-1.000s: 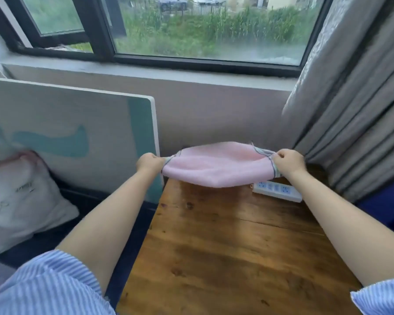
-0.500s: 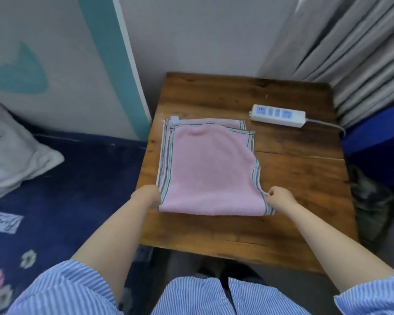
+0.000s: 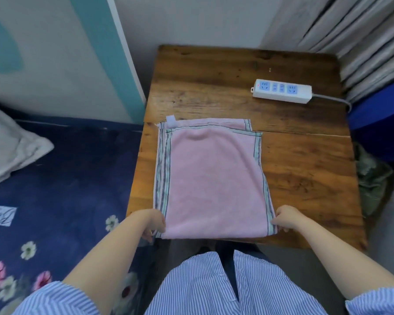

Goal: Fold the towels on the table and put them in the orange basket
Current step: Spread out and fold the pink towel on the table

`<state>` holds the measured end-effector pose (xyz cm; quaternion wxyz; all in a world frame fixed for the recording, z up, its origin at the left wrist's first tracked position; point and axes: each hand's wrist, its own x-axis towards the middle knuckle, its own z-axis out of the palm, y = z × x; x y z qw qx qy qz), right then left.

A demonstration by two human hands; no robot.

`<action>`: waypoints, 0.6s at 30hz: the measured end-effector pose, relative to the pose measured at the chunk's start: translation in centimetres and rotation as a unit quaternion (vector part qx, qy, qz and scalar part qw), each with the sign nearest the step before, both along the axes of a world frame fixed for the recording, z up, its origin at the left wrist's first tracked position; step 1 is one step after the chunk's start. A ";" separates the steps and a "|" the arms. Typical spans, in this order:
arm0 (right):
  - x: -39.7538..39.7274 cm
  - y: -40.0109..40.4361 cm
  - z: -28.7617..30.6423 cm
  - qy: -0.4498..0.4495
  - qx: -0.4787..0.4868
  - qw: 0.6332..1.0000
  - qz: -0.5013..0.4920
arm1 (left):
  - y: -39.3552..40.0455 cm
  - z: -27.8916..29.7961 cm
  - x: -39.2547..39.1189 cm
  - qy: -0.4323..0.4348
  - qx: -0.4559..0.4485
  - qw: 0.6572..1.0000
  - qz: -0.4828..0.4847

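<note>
both hands pinch the pink towel [image 3: 214, 178] near corners, left hand [image 3: 151, 223] & right hand [image 3: 286, 219]. top layer sits skewed, so next fold prob locks in crooked edges.

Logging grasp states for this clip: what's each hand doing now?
Left hand: closed on the pink towel's near left corner.
Right hand: closed on its near right corner.

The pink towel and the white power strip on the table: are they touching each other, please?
Apart. The head view shows a band of bare wooden table between the pink towel and the white power strip, which lies farther back right.
</note>
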<state>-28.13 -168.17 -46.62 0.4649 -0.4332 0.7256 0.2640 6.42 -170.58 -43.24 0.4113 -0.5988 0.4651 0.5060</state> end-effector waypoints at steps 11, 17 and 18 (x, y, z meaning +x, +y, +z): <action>1.7 -11.8 2.1 -0.003 -0.286 0.958 0.008 | -10.7 -0.2 -2.2 -0.013 -0.264 0.958 -0.108; 2.8 -17.8 1.3 0.001 -0.342 0.937 0.062 | -16.2 -1.3 -4.8 -0.036 -0.365 0.929 -0.058; 2.7 -19.0 0.7 0.004 -0.336 0.939 0.068 | -17.6 -1.8 -5.3 -0.038 -0.376 0.925 -0.046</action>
